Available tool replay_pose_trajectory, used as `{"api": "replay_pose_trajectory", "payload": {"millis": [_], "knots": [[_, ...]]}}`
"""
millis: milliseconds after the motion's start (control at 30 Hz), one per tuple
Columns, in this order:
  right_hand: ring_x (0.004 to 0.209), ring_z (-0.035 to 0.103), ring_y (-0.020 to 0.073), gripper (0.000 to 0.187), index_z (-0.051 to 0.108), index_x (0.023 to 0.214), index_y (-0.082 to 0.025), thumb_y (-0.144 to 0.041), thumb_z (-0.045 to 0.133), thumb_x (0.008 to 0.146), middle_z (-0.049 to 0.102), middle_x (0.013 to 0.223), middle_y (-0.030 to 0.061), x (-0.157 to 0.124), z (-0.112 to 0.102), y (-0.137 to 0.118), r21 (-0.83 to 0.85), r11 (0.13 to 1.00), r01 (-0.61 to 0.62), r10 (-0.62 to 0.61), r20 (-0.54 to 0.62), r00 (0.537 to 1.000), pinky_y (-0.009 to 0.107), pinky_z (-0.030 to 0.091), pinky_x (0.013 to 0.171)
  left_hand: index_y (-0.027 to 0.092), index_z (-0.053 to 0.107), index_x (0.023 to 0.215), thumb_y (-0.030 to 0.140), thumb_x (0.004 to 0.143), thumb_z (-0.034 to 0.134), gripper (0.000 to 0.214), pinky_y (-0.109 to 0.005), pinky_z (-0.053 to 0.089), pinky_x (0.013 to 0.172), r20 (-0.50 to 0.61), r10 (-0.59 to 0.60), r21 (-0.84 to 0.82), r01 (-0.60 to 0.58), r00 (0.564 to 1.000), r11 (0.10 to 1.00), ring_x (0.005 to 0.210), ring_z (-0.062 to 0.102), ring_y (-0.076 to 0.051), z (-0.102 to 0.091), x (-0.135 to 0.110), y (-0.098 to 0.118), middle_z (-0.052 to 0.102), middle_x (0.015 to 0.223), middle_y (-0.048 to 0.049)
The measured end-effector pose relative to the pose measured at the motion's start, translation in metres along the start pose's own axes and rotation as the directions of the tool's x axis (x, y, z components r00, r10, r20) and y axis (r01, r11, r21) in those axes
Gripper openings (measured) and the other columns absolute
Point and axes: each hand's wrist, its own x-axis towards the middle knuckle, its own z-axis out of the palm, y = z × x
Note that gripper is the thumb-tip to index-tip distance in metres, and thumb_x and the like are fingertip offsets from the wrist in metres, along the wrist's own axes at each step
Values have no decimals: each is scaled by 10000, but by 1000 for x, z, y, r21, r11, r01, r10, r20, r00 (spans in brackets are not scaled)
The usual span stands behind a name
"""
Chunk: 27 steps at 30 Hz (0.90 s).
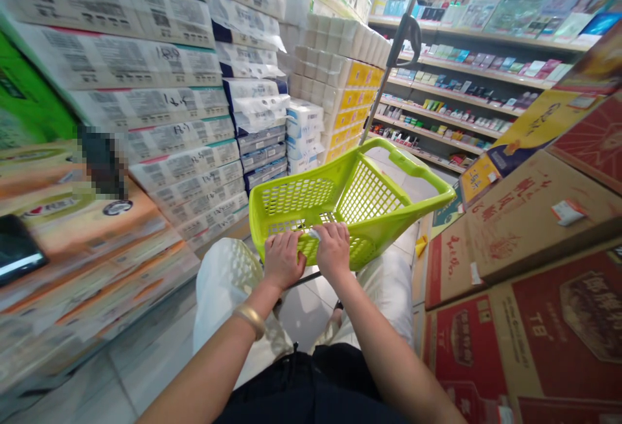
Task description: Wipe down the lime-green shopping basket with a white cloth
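Note:
A lime-green plastic shopping basket (374, 194) with perforated walls is in front of my lap, tilted. Its inside shows a bare lattice. My left hand (283, 259) has its fingers wrapped over the near rim. Close beside it, my right hand (333, 247) grips the same rim, fingers folded over the edge. A small white bit (313, 234) shows at the right hand's fingers; I cannot tell what it is. Under the hands runs a thin dark bar, partly hidden. A gold bangle (250, 320) circles my left wrist.
Stacked white paper packs (170, 106) rise on the left, beside orange packs (97, 229) carrying a dark phone-like object (17, 249). Cartons (529, 216) line the right. A metal pole with a dark grip (401, 38) stands behind the basket. Stocked shelves (466, 83) are at the back.

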Motion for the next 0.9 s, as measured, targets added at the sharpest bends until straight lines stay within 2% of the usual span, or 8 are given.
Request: {"api": "replay_pose_trajectory", "payload": {"millis": [67,167,367,500,600,700,800,900], "knots": [[1061,486,204,349,657,1079,-259,-62,492,843,626,1044,46,-1,-2,-1,-2,999,39,-39,30,999,375,264,1094,184,565,1147,212,742,521,408,-421,335,877,4,12,0,-12,1000,1000,948,547,-280,-2,0,-3,645,993,-105],[1061,497,200,355,662,1067,-261,-51,487,840,640,1031,38,1,-13,15,-13,997,73,-72,34,997,352,277,1085,187,560,1157,199,748,508,412,-419,339,873,4,25,0,-25,1000,1000,945,550,-275,-4,-1,-6,647,1000,-102],[1044,497,213,342,681,991,-225,-29,456,823,638,985,52,4,-27,48,-76,996,-40,32,-107,994,376,263,1104,181,558,1154,201,744,522,412,-421,341,867,-21,14,-5,-14,1000,1000,943,551,-277,-1,-2,-2,646,989,-97],[1037,493,226,311,686,977,-221,-52,471,830,634,974,63,2,-13,25,-76,993,-93,86,-97,992,407,254,1105,173,563,1140,206,741,531,401,-427,340,864,-33,-9,-3,9,999,1000,937,547,-281,1,-1,2,641,976,-100],[1049,494,219,299,672,1035,-233,-81,500,844,637,1017,57,-1,-1,-4,-24,1000,-8,7,-31,999,386,266,1096,167,564,1137,212,737,539,403,-424,342,860,-23,-7,-3,7,1000,1000,940,547,-281,0,-1,2,641,979,-103],[1059,498,205,329,654,1092,-251,-83,510,848,637,1046,48,-3,1,-11,2,998,62,-62,23,998,364,272,1092,169,561,1144,211,737,540,410,-417,342,861,-14,9,-3,-9,1000,1000,946,549,-276,-2,-2,-1,644,985,-102],[1064,502,202,340,663,1075,-255,-65,507,840,642,1031,43,-1,-9,10,-26,997,79,-78,35,996,354,282,1080,175,556,1153,197,737,537,417,-414,338,871,-12,19,-4,-20,1000,1000,954,552,-270,-3,-3,-3,649,994,-94],[1058,502,206,338,679,1030,-244,-46,499,823,641,1006,45,3,-21,38,-66,998,13,-16,-41,999,365,266,1088,175,552,1159,185,733,539,426,-409,336,874,-27,22,1,-22,999,1000,949,553,-263,-2,-3,-2,651,992,-84]]}}
